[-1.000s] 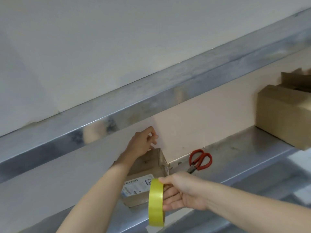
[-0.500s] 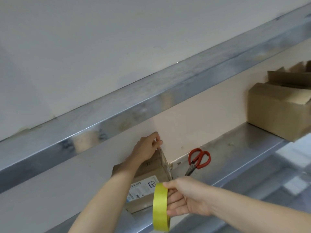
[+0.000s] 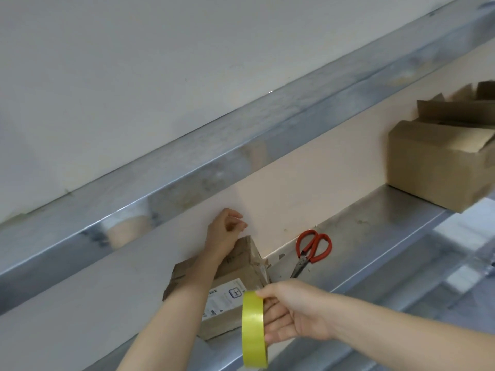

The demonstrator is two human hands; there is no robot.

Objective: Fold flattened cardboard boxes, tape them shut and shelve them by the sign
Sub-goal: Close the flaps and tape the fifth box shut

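Lower centre: small brown cardboard box (image 3: 242,266) with a white printed label sits on the brushed steel shelf (image 3: 375,236) against a pale wall. Left hand (image 3: 225,234) is over its top, fingers curled toward thumb; cannot tell if they pinch anything. Right hand (image 3: 292,311) grips a glossy yellow tape roll (image 3: 254,329), seen edge-on. Red-handled scissors (image 3: 312,250) lie right of the box; a larger open-flapped carton (image 3: 434,162) stands at right edge.
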